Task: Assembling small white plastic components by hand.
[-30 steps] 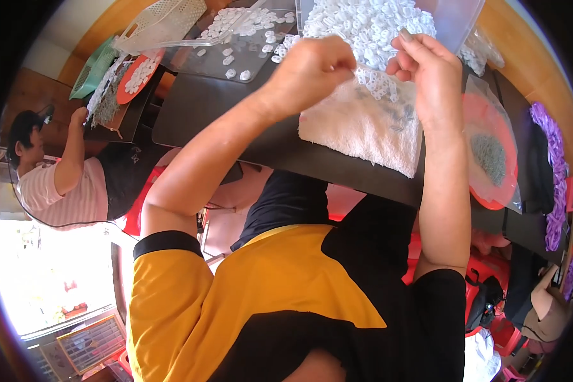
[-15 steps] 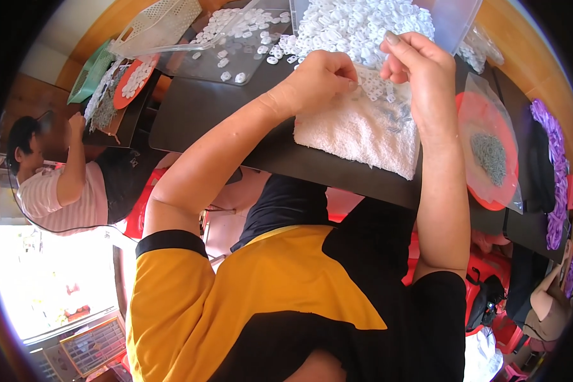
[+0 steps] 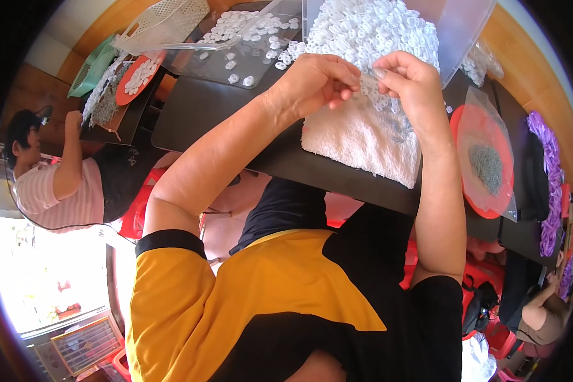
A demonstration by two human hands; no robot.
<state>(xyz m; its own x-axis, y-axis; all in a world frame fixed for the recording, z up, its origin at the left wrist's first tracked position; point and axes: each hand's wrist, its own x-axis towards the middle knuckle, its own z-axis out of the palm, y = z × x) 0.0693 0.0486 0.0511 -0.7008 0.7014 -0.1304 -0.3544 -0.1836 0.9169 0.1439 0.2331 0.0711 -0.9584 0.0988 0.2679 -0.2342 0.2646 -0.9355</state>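
Fingertips of the left hand (image 3: 318, 83) and right hand (image 3: 414, 83) are held near each other above the towel (image 3: 356, 140); whether anything is pinched in either cannot be told; small white pieces (image 3: 381, 100) are spread on the towel just below; a tiny part could be dropped through a loosened pinch; pieces could be scattered if the towel were dragged, or spilled if the heaped bin (image 3: 468, 35) were knocked.

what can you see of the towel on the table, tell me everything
The towel is cream to pinkish white and looks like fluffy terry cloth. It lies fairly flat on the dark table, near a clear bin. Small white pieces and grey bits rest on its far part. The left hand and right hand hide some of it; its far edge is hidden.
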